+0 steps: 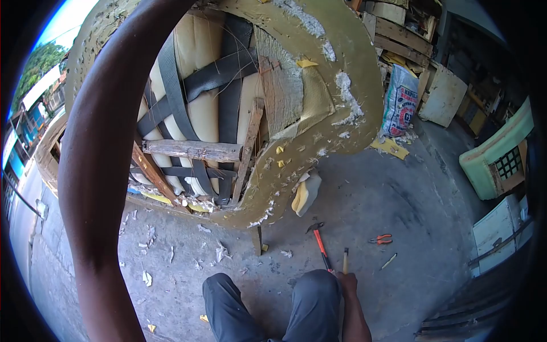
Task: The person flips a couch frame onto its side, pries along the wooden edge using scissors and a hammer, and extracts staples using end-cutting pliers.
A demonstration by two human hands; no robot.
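Note:
My left arm (94, 171) reaches up across the left side of the view, and its hand is out of sight past the top edge. Beside my right knee, my right hand (347, 280) is closed round a slim tool with a yellowish handle (345, 263) and a dark end; its exact kind is unclear. In front of me stands a stripped sofa frame (319, 131), its foam edge torn and its dark webbing straps (225, 71) and wooden slats (194, 150) exposed. A hammer (320, 242) with a red and black handle lies near that hand.
Orange-handled pliers (380, 239) and a thin pale tool (389, 261) lie on the concrete floor (421, 216). Foam scraps (222, 251) litter the ground. A printed sack (400, 102) stands behind, with a pale green furniture piece (496, 151) at right.

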